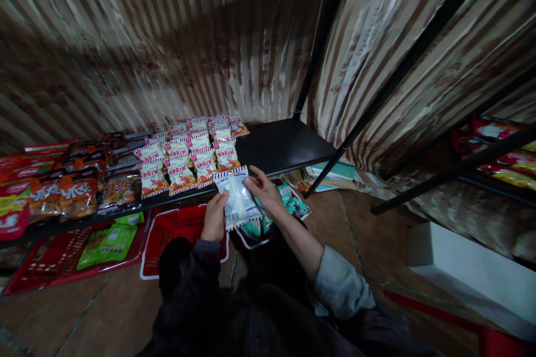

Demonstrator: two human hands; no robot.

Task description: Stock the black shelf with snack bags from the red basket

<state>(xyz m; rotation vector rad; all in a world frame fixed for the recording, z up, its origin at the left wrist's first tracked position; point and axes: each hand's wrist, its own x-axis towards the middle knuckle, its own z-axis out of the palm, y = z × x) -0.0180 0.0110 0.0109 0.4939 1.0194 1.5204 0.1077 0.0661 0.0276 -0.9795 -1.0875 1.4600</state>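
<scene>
A white snack packet (238, 201) with red and blue striped edges is held in front of the black shelf (288, 145), its printed back and barcode facing up. My left hand (215, 217) grips its left edge, thumb on top. My right hand (264, 192) touches the upper right part of the packet with bent fingers; whether it pinches the film is hard to make out. On the shelf, several similar packets (179, 170) stand in rows just beyond my left hand.
Left on the shelf lie brown packets (79, 192) and red bags (14, 201). Red baskets (167, 234) sit below, one with a green bag (109, 242). Teal packets (288, 195) are beside my right hand. Black posts (330, 170) and a white box (473, 268) stand right.
</scene>
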